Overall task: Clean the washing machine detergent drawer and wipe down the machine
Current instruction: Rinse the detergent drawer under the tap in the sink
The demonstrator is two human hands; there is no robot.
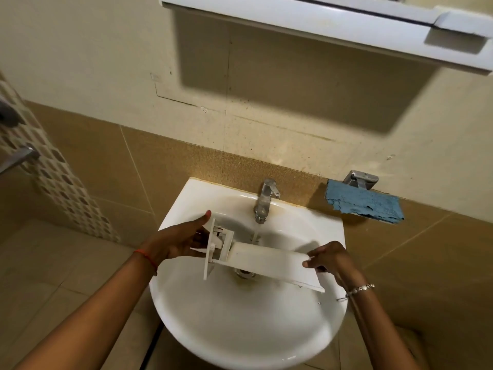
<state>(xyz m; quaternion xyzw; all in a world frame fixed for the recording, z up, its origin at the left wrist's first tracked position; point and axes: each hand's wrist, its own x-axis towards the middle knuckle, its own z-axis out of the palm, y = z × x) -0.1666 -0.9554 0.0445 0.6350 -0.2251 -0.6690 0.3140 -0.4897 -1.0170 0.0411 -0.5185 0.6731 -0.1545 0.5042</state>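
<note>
Detergent drawer (266, 263) sat at frame centre, held above the sink (240, 329) bowl. Its long axis ran left to right, the right end dipping slightly toward lower right and the front panel at the left end.

Left hand (178, 243) was at the panel end, spread wide: thumb stretched to the panel's top edge, other fingers against its outer face, gripping it. The panel partly hid those fingers. Right hand (330, 259) was at the opposite end, its fingers curled and pinching the rear edge. So each hand had one end, neither nearer than the other.

The tap (265, 198) stood above centre with a thin water stream (257, 231) falling just behind the drawer's middle (we couldn't tell if it hit the drawer or passed behind it). We judged the next move would turn on tilting the long axis under that stream.

We couldn't make out which drawer face pointed up, and the compartments weren't visible. The drain (244, 273) was half covered. A blue cloth (365, 205) hung at right of frame, apart from both hands. The washing machine wasn't in view.
</note>
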